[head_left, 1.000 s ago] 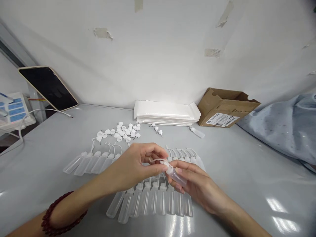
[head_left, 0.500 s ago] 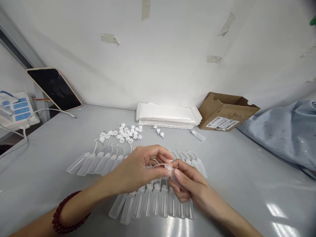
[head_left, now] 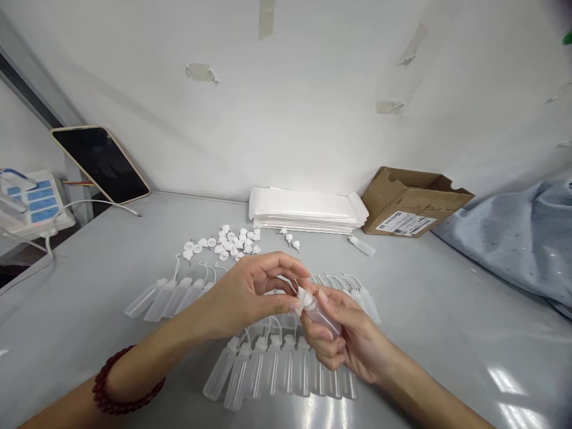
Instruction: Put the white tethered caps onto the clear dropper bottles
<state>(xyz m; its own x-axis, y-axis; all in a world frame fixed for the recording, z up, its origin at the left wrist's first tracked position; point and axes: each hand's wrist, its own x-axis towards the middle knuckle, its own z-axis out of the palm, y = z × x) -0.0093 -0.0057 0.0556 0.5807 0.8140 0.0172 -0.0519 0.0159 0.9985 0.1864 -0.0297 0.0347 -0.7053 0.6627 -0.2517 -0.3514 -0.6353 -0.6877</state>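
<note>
My right hand [head_left: 344, 336] is closed round a small clear plastic bottle [head_left: 322, 314], tilted with its white neck up and to the left. My left hand [head_left: 250, 295] pinches the white cap [head_left: 300, 296] at that neck, thumb and fingers pressed on it. Both hands hover over a row of clear bottles [head_left: 277, 369] lying side by side on the grey table [head_left: 424, 286]. A second row of bottles [head_left: 172, 295] lies to the left, and a third row [head_left: 353, 289] shows behind my right hand.
A heap of small white caps [head_left: 227, 241] lies behind the rows. At the wall sit a stack of white bags [head_left: 308, 210], a cardboard box [head_left: 413, 202] and a leaning phone [head_left: 100, 162] with a cable. Blue-grey cloth [head_left: 518, 232] covers the right side.
My hands rose slightly and drew together. The bottle tipped more upright in my right hand, and my left fingers shifted from the cap's thin strap onto the cap at the neck.
</note>
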